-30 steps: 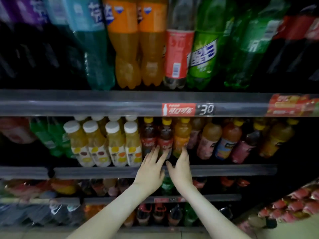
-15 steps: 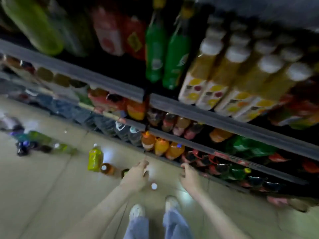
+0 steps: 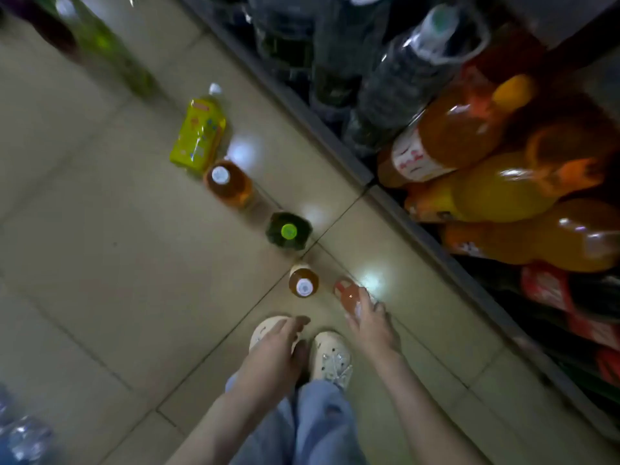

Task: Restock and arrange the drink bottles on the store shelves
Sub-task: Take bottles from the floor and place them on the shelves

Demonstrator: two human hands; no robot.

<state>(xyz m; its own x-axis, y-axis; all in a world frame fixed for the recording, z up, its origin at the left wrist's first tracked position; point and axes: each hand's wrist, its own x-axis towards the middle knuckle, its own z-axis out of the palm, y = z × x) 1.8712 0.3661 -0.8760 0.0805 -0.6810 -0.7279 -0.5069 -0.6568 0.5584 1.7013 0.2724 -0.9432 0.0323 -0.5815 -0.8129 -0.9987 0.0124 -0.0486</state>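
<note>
Tiled floor (image 3: 100, 263) carries five standing bottles in one diagonal row, far left to near right: yellow-green bottle (image 3: 198, 135), large amber bottle (image 3: 228, 184), dark green bottle (image 3: 288, 231), small amber bottle (image 3: 303, 280), pink bottle (image 3: 347, 292). Right hand (image 3: 370, 322) grasps the pink bottle; left hand (image 3: 273, 347) hangs released, holding nothing, over two white shoes (image 3: 332, 354).

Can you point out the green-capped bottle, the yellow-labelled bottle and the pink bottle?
green-capped bottle (image 3: 289, 231): head view, its cap.
yellow-labelled bottle (image 3: 198, 137): head view, its label.
pink bottle (image 3: 346, 292): head view, its body.
</note>
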